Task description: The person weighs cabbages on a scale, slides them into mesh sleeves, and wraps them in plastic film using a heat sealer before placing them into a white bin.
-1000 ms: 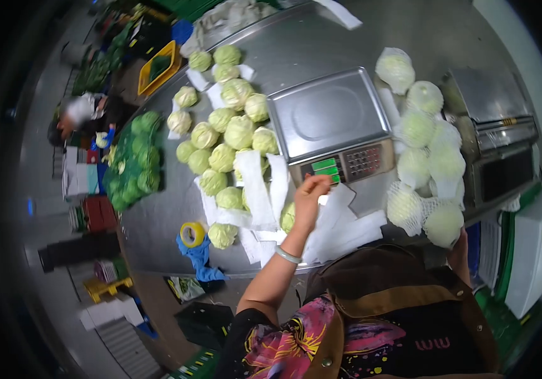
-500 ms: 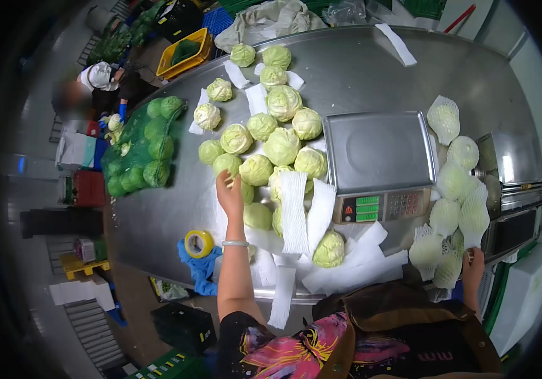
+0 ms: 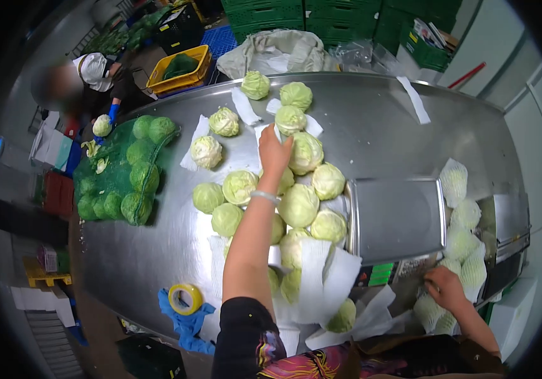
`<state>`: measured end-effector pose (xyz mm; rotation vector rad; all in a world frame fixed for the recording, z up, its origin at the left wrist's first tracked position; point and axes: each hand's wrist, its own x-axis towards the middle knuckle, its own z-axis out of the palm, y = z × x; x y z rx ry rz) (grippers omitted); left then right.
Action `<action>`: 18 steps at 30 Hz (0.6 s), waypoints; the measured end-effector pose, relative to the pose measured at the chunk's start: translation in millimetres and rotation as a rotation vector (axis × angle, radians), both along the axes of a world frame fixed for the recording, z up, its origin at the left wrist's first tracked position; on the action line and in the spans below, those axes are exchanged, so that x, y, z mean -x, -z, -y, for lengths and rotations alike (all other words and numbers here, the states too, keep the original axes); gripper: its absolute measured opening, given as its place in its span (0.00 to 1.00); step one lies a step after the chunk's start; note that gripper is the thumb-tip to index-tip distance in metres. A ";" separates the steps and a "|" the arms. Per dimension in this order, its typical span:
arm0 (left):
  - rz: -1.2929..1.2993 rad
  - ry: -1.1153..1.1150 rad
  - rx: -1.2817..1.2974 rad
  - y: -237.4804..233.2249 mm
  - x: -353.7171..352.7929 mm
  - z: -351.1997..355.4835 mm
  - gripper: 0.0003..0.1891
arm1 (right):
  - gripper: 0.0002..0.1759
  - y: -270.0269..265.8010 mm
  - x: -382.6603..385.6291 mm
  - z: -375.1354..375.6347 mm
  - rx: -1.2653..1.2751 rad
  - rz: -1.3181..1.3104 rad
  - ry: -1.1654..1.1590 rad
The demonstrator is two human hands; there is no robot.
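My left hand (image 3: 275,155) reaches out over the loose pale-green cabbages (image 3: 299,205). Thumb and forefinger are apart at a white foam net sleeve (image 3: 261,132), between a cabbage (image 3: 306,153) and a smaller one (image 3: 223,121); part of the hand hides the spot beneath. Low on the right, my right hand (image 3: 446,287) hovers with loosely bent, parted fingers near cabbages in foam nets (image 3: 460,243) and the corner of the weighing scale (image 3: 398,218). Nothing shows in its fingers. More foam sleeves (image 3: 328,281) lie across cabbages nearest my body.
A green net bag of cabbages (image 3: 138,151) lies at the table's left, where a co-worker's gloved hand (image 3: 114,114) touches a cabbage. Yellow tape (image 3: 184,299) rests on a blue cloth (image 3: 186,322). A metal device (image 3: 510,221) stands at right; green crates (image 3: 264,19) are stacked behind.
My left hand has moved forward and right, from the near-left cabbages to the farther foam sleeve. My right hand has shifted left, towards the scale. The view has tilted up.
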<state>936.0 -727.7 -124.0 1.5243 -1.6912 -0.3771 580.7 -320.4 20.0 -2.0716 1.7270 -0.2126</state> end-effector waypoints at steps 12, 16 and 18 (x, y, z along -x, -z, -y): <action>0.555 -0.424 0.147 5.1 -115.2 119.1 0.42 | 0.08 37.2 -15.4 47.1 -0.023 -0.068 -0.130; 0.632 -0.618 -0.362 10.1 -175.9 70.9 0.42 | 0.09 57.8 -22.0 65.2 -0.055 0.027 -0.129; 0.386 -0.492 -0.447 11.1 -198.3 73.0 0.40 | 0.09 62.3 -33.8 78.1 -0.046 0.078 -0.188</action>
